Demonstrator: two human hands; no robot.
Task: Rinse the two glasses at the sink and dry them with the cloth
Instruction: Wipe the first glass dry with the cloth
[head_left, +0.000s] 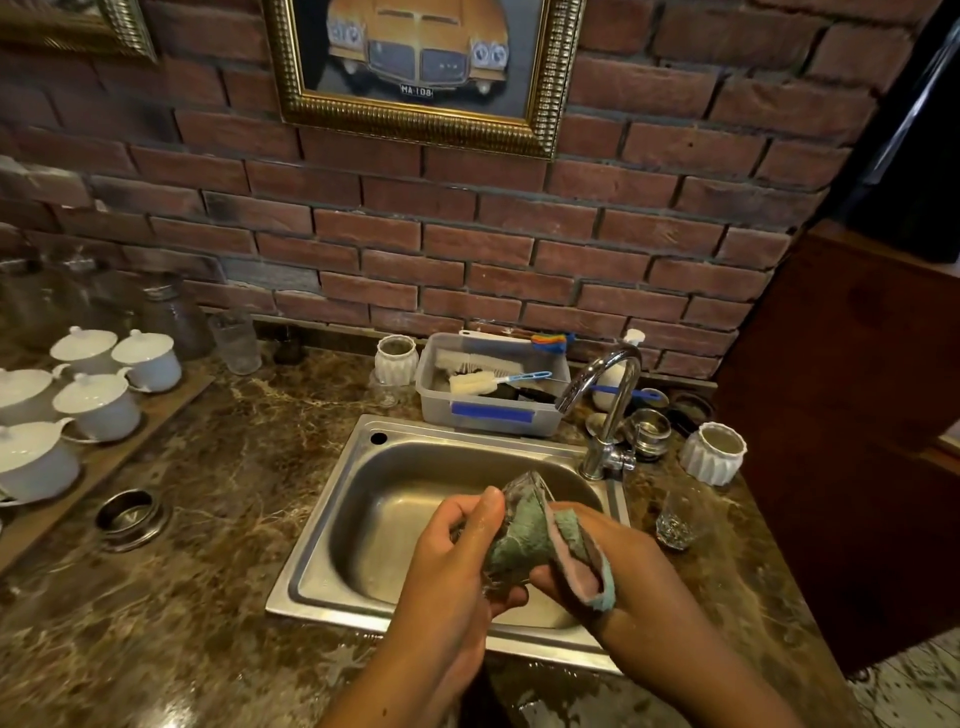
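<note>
Drying over the sink.
Your left hand grips the glass tilted above the sink, likely so drips fall in; your right hand pinches the cloth stuffed inside. Second glass waits on the counter.

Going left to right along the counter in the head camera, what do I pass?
White lidded cups → round metal ring → sink → left hand → cloth → right hand → small glass → white ribbed jar.
</note>
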